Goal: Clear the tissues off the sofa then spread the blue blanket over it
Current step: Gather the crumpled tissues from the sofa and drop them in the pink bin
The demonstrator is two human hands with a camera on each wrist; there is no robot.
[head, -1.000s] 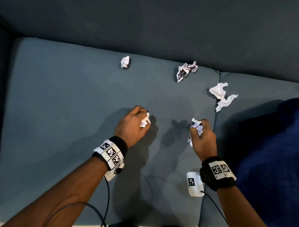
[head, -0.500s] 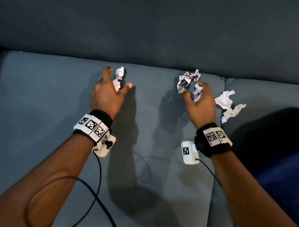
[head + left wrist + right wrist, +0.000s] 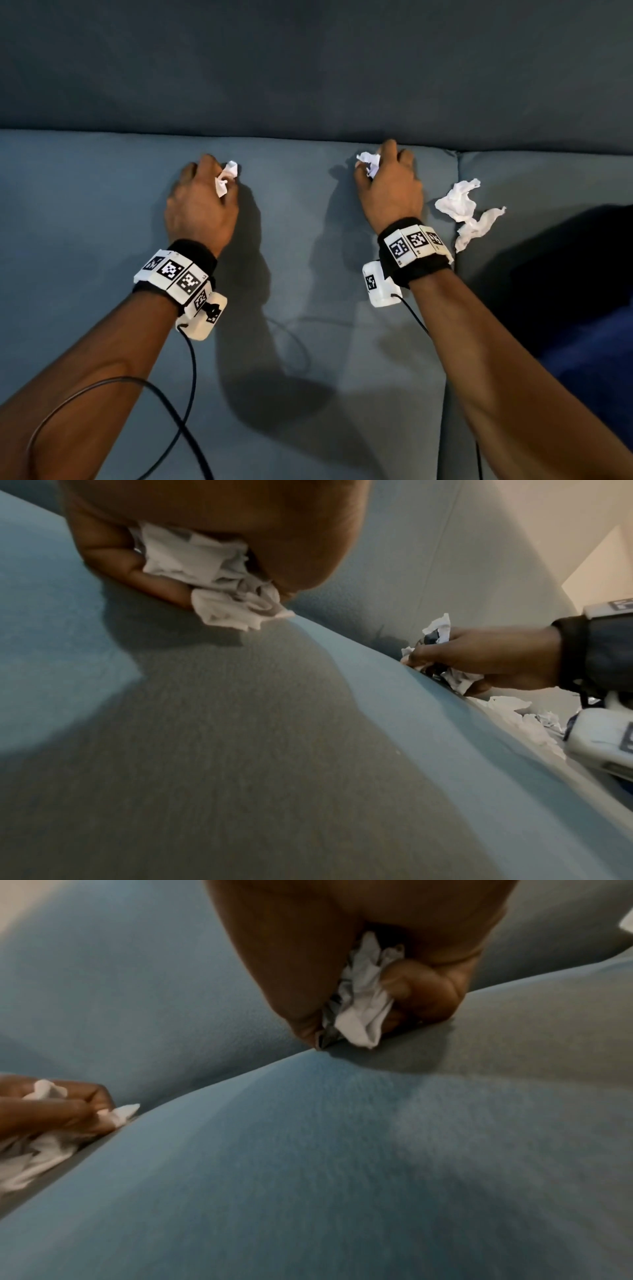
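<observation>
My left hand (image 3: 202, 195) grips crumpled white tissues (image 3: 226, 178) against the grey-blue sofa seat (image 3: 85, 212), near the backrest. The left wrist view shows those tissues (image 3: 205, 569) bunched under curled fingers. My right hand (image 3: 387, 185) grips another wad of tissues (image 3: 370, 162), some with dark print, close to the seat's back crease. In the right wrist view that wad (image 3: 359, 1010) is pinched between thumb and fingers. A loose white tissue (image 3: 469, 212) lies on the seat just right of my right wrist. The blue blanket (image 3: 596, 342) lies at the right edge.
The dark sofa backrest (image 3: 308, 68) rises right behind both hands. A seam between seat cushions (image 3: 457, 192) runs beside the loose tissue. Black cables trail from both wrist cameras across the seat (image 3: 185, 404).
Both hands reached from mid-seat to the back of the seat and closed on the two tissues lying there, adding them to the ones held. The view moved closer.
</observation>
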